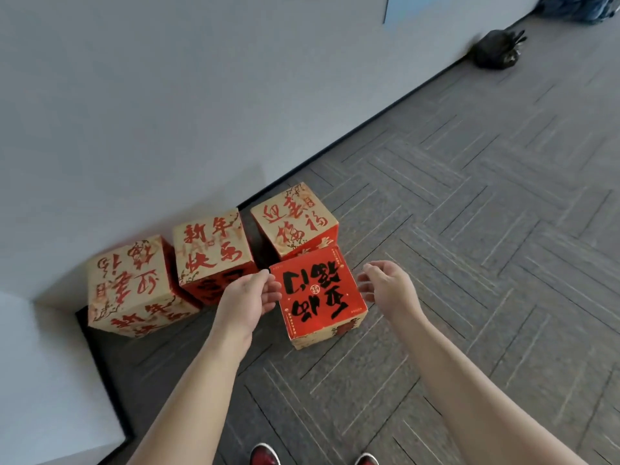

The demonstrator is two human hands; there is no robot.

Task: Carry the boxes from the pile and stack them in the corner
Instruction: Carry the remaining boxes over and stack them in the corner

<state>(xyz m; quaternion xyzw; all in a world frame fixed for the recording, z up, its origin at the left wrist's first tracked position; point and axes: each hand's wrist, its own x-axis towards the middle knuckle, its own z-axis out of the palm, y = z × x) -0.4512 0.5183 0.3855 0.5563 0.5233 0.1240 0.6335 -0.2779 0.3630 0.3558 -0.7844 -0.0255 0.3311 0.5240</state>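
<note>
- Head view: the red-topped box (318,290) is seen on the floor (469,263) between the two sets of fingers, with a row of three boxes (211,250) just beyond the fingertips.
- Fingers of the left hand (248,297) are loosely curved at its left edge; those of the right hand (392,286) are spread, just clear. Nothing is gripped.
- A stacking step is judged in hand; both sides must be pressed for a lift.
- Near-cubic, no long axis is shown; lettering tops are pointed toward the wrists.

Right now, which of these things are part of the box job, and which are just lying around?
Part of the job: red-topped box, between the open left hand and right hand; three tan-topped boxes along the wall: left box, middle box, right box.

Just lying about: black bag farther along that wall; blue bundle at the top right edge.
</note>
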